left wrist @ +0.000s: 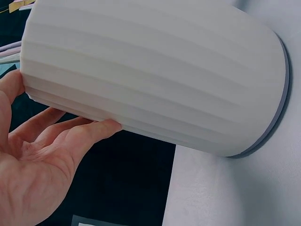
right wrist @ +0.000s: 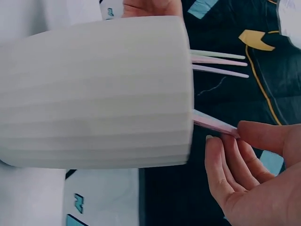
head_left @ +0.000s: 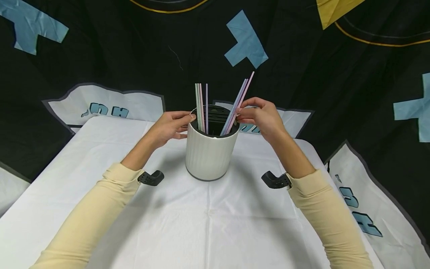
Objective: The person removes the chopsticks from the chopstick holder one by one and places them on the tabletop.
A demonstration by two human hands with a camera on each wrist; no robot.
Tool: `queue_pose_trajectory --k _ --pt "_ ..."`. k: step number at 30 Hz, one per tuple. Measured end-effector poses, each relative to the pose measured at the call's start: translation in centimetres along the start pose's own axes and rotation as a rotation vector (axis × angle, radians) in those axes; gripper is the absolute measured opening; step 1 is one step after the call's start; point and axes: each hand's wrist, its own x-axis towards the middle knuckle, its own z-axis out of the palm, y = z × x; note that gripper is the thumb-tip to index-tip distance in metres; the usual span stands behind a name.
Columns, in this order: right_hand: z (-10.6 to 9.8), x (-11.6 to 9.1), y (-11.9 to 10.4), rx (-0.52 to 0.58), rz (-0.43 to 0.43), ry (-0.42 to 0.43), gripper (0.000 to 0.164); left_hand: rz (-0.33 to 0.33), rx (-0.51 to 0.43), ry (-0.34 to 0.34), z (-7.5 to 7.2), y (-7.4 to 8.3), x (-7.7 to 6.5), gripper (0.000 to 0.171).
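A white ribbed utensil holder (head_left: 209,155) with a dark divided insert (head_left: 215,115) stands upright on the table. My left hand (head_left: 171,127) holds its left side, thumb at the rim and fingers against the outer wall (left wrist: 155,70). Several pastel straws (head_left: 200,104) stand nearly upright in the left part of the holder. On the right, my right hand (head_left: 262,116) pinches a small bunch of pink, blue and purple straws (head_left: 239,102) between thumb and fingers. These lean to the right, their lower ends inside the holder. In the right wrist view the pinched straws (right wrist: 214,123) stick out past the rim.
A white cloth (head_left: 208,224) covers the table. Behind it hangs a black backdrop (head_left: 134,56) with blue patches (head_left: 246,41) and white lettered panels (head_left: 117,102). Each wrist carries a black camera mount (head_left: 151,178).
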Motion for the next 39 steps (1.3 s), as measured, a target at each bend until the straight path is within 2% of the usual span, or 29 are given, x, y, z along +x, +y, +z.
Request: queue_pose_trajectory --k 8,15,21,27,34,39 --pt "-1.7 -0.7 -2.8 0.119 -0.067 0.028 0.021 0.008 -0.012 0.000 0.1 0.2 -0.2 0.058" --pt "-4.6 -1.8 -5.8 0.291 -0.119 0.085 0.019 0.005 -0.003 -0.002 0.1 0.2 0.0 0.059" --pt "-7.3 -2.3 -6.4 0.364 -0.144 0.129 0.023 -0.005 0.001 -0.002 0.0 0.0 0.0 0.059" --pt "-10.4 -2.1 -4.3 0.322 -0.056 0.142 0.020 0.009 -0.015 0.010 0.0 0.1 -0.1 0.057" --pt "-14.8 -2.2 1.6 0.169 0.045 0.116 0.011 0.001 -0.012 0.004 0.2 0.1 -0.1 0.057" --pt "-17.2 -1.7 5.5 0.143 0.140 0.094 0.020 -0.005 -0.022 0.012 0.2 0.1 -0.2 0.057"
